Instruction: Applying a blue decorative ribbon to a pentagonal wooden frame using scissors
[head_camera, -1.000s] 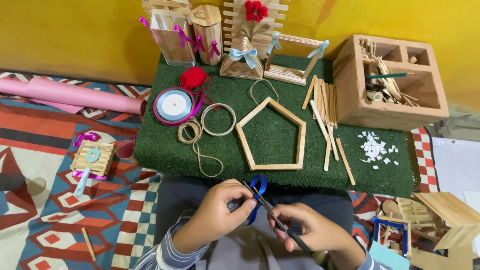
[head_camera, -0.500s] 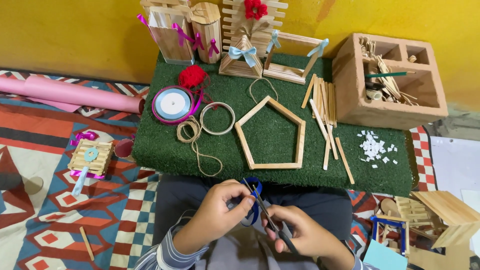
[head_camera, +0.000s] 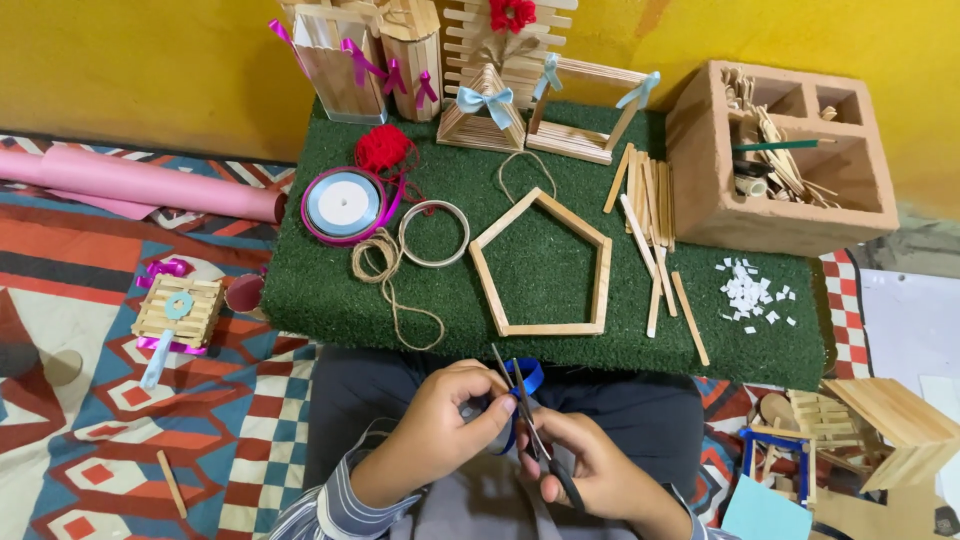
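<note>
Seated low before a tabletop (head_camera: 560, 270) of green turf, a person works over the lap: the left hand (head_camera: 440, 420) pinches a length of blue ribbon (head_camera: 527, 377) between thumb and fingertips, its grip narrow, while the right hand (head_camera: 590, 470) closes its grip around the handles of a pair of scissors (head_camera: 530, 425), blades slightly parted and angled up across the ribbon. The step in hand looks like trimming the ribbon to length; a clean cut would call for the strip held taut and seated deep between the blades. On the turf lie a pentagon of craft sticks (head_camera: 545, 265), loose craft sticks (head_camera: 650, 230), a ribbon spool (head_camera: 342, 205) and coiled twine (head_camera: 380, 262).
</note>
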